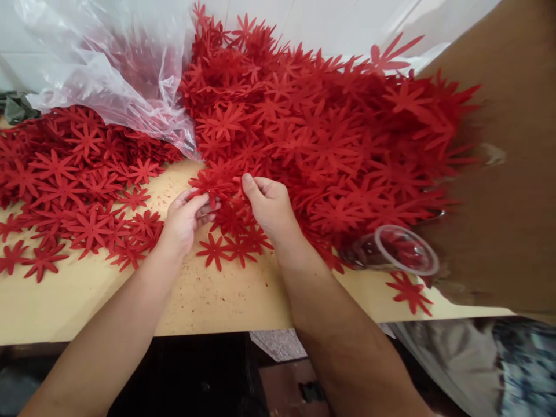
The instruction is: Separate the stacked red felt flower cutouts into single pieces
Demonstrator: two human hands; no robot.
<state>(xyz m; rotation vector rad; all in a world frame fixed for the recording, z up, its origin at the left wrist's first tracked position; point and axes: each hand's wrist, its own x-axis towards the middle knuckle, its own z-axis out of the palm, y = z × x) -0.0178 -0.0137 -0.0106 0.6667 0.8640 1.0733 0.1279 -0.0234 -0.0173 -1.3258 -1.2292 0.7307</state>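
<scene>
Between thumb and fingers my left hand (186,215) grips a red flower-shaped cutout (212,184) with several long petals. To its right my right hand (268,202) is closed in a pinch at the cutout's right side; a small red bit shows at its fingertips. Whether that bit belongs to the same cutout I cannot tell. Behind and right of my hands rises a big heap of red flower cutouts (313,133). Several loose flower cutouts (215,250) lie flat on the pale table (208,307) just below my hands.
A second pile of red flower cutouts (61,179) spreads at the left. Clear plastic bag (121,87) stands behind it against the white wall. A transparent cup (406,250) lies tipped at the right, beside a brown cardboard panel (504,191). Red specks dot the table.
</scene>
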